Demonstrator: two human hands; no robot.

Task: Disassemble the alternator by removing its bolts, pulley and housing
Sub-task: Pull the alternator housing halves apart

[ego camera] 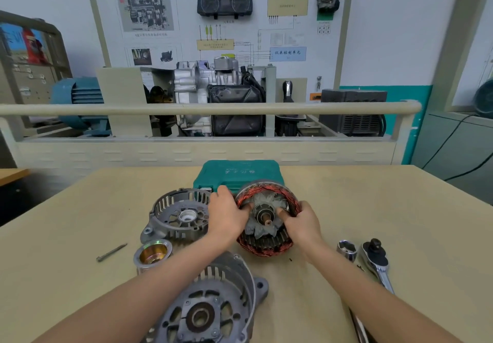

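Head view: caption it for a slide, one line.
Both hands, left hand and right hand, grip the stator and rotor beside removed housing halves.

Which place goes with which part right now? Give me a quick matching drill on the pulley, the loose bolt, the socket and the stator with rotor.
Things:
1. pulley
2. loose bolt
3. socket
4. stator with rotor

Places or states:
A. lying flat on the table, farthest left of the four
B. gripped from both sides by the left hand and right hand
C. standing just left of the ratchet head
D. standing between the two housing halves

Pairs: 1-D, 2-A, 3-C, 4-B
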